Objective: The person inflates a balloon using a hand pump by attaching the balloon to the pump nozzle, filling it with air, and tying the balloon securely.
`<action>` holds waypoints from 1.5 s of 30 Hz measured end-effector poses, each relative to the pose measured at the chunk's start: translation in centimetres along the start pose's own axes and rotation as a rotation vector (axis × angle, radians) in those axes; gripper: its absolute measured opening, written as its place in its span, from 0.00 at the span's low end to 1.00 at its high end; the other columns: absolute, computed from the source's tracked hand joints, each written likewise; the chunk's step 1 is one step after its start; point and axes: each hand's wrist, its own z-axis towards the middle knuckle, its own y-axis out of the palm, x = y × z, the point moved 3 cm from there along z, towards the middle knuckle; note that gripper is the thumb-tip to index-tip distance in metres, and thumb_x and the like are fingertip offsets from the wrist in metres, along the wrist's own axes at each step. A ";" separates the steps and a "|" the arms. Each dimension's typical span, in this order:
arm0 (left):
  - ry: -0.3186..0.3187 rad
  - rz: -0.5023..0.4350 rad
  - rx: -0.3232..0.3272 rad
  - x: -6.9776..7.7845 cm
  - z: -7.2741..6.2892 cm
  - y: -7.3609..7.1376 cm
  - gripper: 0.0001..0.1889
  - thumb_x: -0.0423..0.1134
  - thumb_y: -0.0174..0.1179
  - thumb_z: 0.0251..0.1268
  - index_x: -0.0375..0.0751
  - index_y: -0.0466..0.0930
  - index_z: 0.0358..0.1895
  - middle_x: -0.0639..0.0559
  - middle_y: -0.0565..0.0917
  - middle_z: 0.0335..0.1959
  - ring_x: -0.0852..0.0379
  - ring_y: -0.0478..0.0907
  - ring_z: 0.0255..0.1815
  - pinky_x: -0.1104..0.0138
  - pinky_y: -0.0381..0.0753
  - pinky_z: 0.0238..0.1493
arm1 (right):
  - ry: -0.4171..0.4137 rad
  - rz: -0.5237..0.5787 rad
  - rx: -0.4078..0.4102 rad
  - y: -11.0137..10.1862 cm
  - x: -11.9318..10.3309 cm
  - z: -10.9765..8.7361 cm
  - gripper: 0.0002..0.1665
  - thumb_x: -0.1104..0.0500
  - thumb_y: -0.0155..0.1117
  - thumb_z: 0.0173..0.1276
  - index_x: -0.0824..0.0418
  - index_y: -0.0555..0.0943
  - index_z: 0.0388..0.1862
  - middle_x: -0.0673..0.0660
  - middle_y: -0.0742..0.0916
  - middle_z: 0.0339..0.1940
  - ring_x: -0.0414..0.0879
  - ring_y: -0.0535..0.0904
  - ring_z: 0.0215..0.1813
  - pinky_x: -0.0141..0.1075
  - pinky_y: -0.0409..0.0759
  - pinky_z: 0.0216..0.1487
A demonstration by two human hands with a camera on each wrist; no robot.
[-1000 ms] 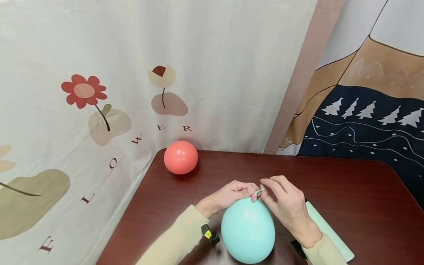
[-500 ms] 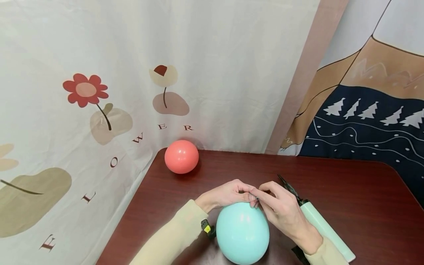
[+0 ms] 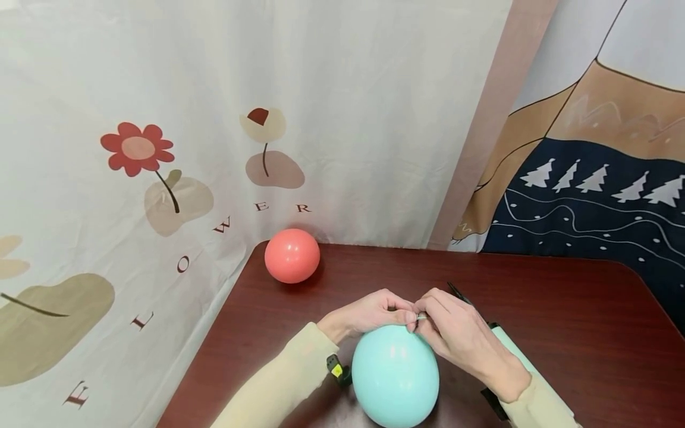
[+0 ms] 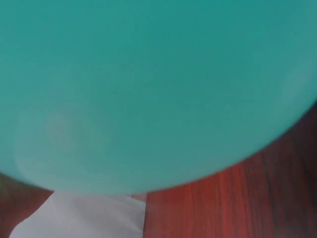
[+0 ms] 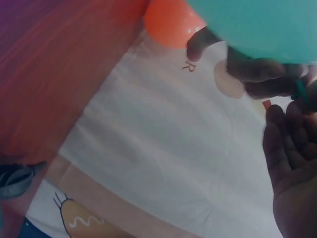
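A light turquoise inflated balloon (image 3: 395, 377) hangs below both hands in the head view, its neck (image 3: 421, 317) upward. My left hand (image 3: 374, 312) pinches the neck between thumb and fingers. On the other side, my right hand (image 3: 462, 333) has its thumb and fingertips together at the neck's free end. The right wrist view shows the neck (image 5: 301, 91) as a dark green bit between the fingers of the left hand (image 5: 257, 74) and the right hand (image 5: 294, 153). In the left wrist view, the balloon (image 4: 158, 89) hides the fingers.
A red balloon (image 3: 292, 256) rests at the table's back left corner. Partly behind my right forearm lies a mint green hand pump (image 3: 515, 346) with a black nozzle (image 3: 458, 292). Printed curtains (image 3: 364, 119) rise behind the dark red table (image 3: 578, 309).
The right fingers have come in to the neck beside the left fingertips, drawn over it half a second ago. The balloon has shifted slightly left and down over the whole second.
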 end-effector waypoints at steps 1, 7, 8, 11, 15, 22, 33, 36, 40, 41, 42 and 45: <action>-0.004 -0.002 0.012 0.0 0.0 0.1 0.21 0.43 0.60 0.79 0.21 0.79 0.39 0.59 0.81 0.34 0.65 0.77 0.38 0.73 0.78 0.36 | -0.006 -0.005 0.007 0.0 0.0 0.0 0.16 0.51 0.48 0.83 0.53 0.81 0.37 0.44 0.81 0.36 0.35 0.72 0.34 0.23 0.73 0.33; -0.017 0.138 0.068 0.4 0.1 0.7 0.12 0.32 0.57 0.78 0.28 0.82 0.36 0.59 0.81 0.35 0.66 0.77 0.39 0.74 0.77 0.37 | -0.029 0.006 0.015 0.2 0.5 -0.3 0.12 0.53 0.55 0.78 0.52 0.80 0.33 0.44 0.79 0.31 0.36 0.70 0.32 0.23 0.71 0.32; -0.004 0.201 0.063 0.4 0.1 0.7 0.12 0.33 0.56 0.79 0.30 0.82 0.35 0.59 0.81 0.36 0.67 0.76 0.40 0.75 0.77 0.38 | -0.034 0.016 0.015 0.2 0.6 -0.3 0.09 0.56 0.58 0.75 0.52 0.81 0.32 0.44 0.79 0.30 0.36 0.70 0.31 0.24 0.71 0.32; 0.065 0.397 0.025 0.7 0.0 0.8 0.12 0.38 0.53 0.82 0.38 0.81 0.37 0.57 0.80 0.42 0.69 0.75 0.44 0.75 0.78 0.46 | -0.036 0.062 0.004 0.1 0.9 -0.2 0.07 0.64 0.64 0.64 0.51 0.81 0.31 0.43 0.79 0.30 0.35 0.70 0.31 0.23 0.70 0.33; 0.136 0.541 -0.002 0.5 -0.3 0.5 0.12 0.39 0.53 0.82 0.43 0.83 0.38 0.56 0.79 0.43 0.69 0.75 0.46 0.74 0.79 0.49 | -0.019 0.104 -0.018 0.2 1.1 -0.2 0.15 0.70 0.64 0.54 0.47 0.80 0.30 0.40 0.77 0.28 0.32 0.68 0.30 0.23 0.68 0.34; 0.181 0.448 0.129 -0.2 -0.1 -0.4 0.06 0.33 0.64 0.70 0.39 0.90 0.35 0.55 0.85 0.43 0.66 0.80 0.46 0.68 0.82 0.51 | 0.084 0.091 0.036 1.1 1.1 -0.5 0.14 0.68 0.63 0.57 0.46 0.80 0.26 0.40 0.77 0.27 0.34 0.68 0.29 0.24 0.67 0.32; 0.252 0.570 0.434 -0.5 -0.1 -0.3 0.06 0.32 0.66 0.67 0.41 0.92 0.35 0.53 0.90 0.37 0.70 0.84 0.40 0.72 0.85 0.41 | 0.174 -0.029 0.120 1.7 1.7 -0.3 0.17 0.71 0.64 0.51 0.46 0.79 0.25 0.40 0.77 0.26 0.33 0.68 0.28 0.24 0.68 0.27; 0.289 0.638 0.400 -0.2 0.1 -0.2 0.06 0.32 0.65 0.68 0.41 0.92 0.35 0.53 0.90 0.37 0.71 0.82 0.39 0.76 0.83 0.40 | 0.212 -0.015 0.110 1.7 1.9 -0.5 0.17 0.71 0.64 0.51 0.46 0.79 0.25 0.39 0.77 0.26 0.32 0.68 0.27 0.23 0.68 0.27; 0.416 0.789 0.324 0.6 0.5 -0.1 0.08 0.30 0.61 0.69 0.43 0.89 0.34 0.56 0.87 0.37 0.73 0.78 0.37 0.80 0.78 0.39 | 0.268 0.009 0.132 1.3 2.0 -0.7 0.15 0.69 0.64 0.52 0.46 0.81 0.25 0.39 0.78 0.27 0.32 0.71 0.27 0.23 0.71 0.28; 0.447 0.816 0.310 0.8 0.6 0.0 0.08 0.30 0.60 0.69 0.44 0.88 0.33 0.56 0.86 0.37 0.73 0.77 0.37 0.81 0.77 0.39 | 0.273 0.012 0.144 1.1 2.0 -0.7 0.15 0.69 0.64 0.52 0.47 0.81 0.26 0.40 0.79 0.28 0.33 0.71 0.27 0.24 0.71 0.28; 0.470 0.836 0.299 0.9 0.6 0.0 0.09 0.30 0.59 0.69 0.44 0.87 0.33 0.57 0.85 0.37 0.73 0.76 0.37 0.81 0.76 0.38 | 0.278 0.014 0.152 0.9 2.0 -0.7 0.14 0.69 0.64 0.52 0.47 0.82 0.27 0.40 0.80 0.28 0.33 0.72 0.27 0.23 0.72 0.28; 0.496 0.865 0.275 1.3 0.7 0.1 0.09 0.31 0.57 0.70 0.45 0.85 0.33 0.57 0.84 0.38 0.72 0.75 0.39 0.82 0.75 0.40 | 0.278 0.042 0.160 0.5 1.9 -0.6 0.15 0.70 0.65 0.52 0.48 0.85 0.29 0.41 0.82 0.30 0.33 0.74 0.28 0.22 0.73 0.29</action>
